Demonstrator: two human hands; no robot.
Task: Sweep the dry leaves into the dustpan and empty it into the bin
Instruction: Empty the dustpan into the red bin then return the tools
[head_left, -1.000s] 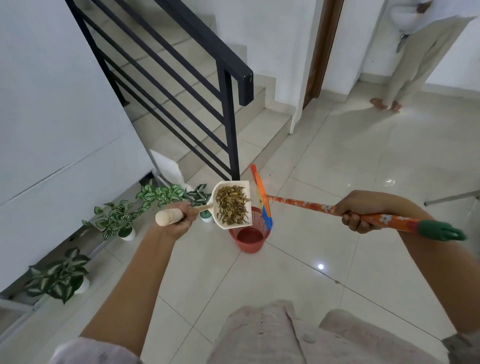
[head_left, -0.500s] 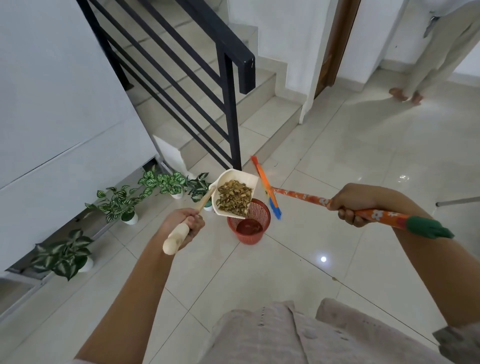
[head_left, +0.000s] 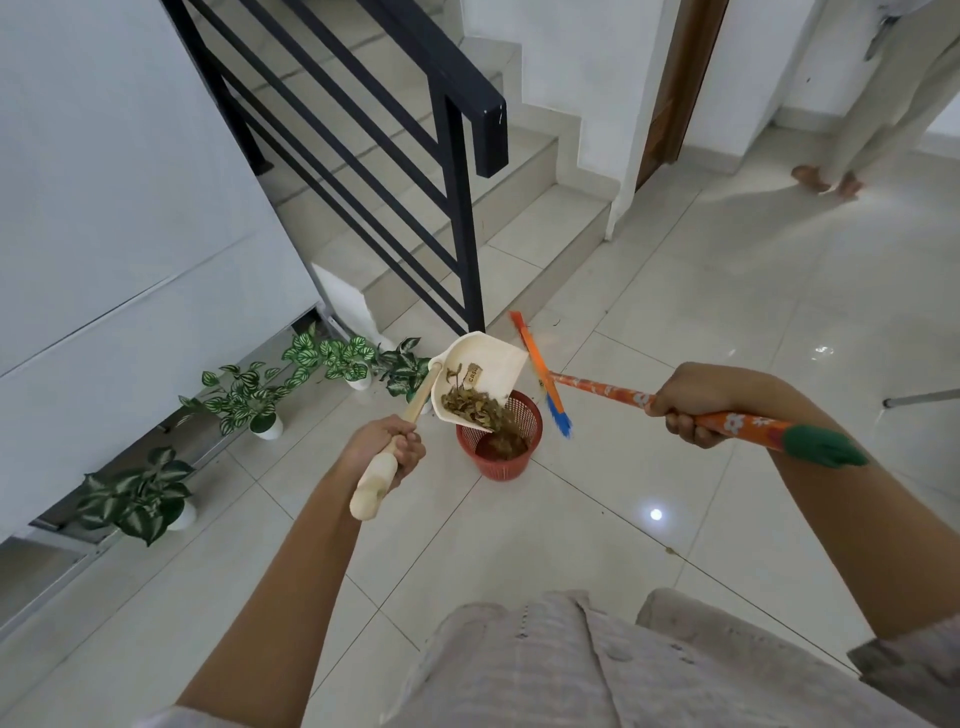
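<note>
My left hand (head_left: 387, 451) grips the wooden handle of a cream dustpan (head_left: 491, 366), which is tilted over a red mesh bin (head_left: 498, 460) on the tiled floor. Dry brown leaves (head_left: 475, 408) slide off the pan's lower lip into the bin, and some lie inside it. My right hand (head_left: 691, 402) holds the orange flowered broom handle (head_left: 597, 388). The broom's orange head with blue bristles (head_left: 540, 371) hangs just right of the bin, above the floor.
Several potted plants (head_left: 249, 397) stand along the white wall on the left. A black stair railing (head_left: 457, 208) and steps rise behind the bin. A person's feet (head_left: 826, 179) stand at the far right. A small leaf scrap (head_left: 670, 549) lies on the tiles.
The dustpan has tipped from level to steeply tilted over the bin, and the leaves now slide out of it. My left hand has dropped lower. The broom has barely moved.
</note>
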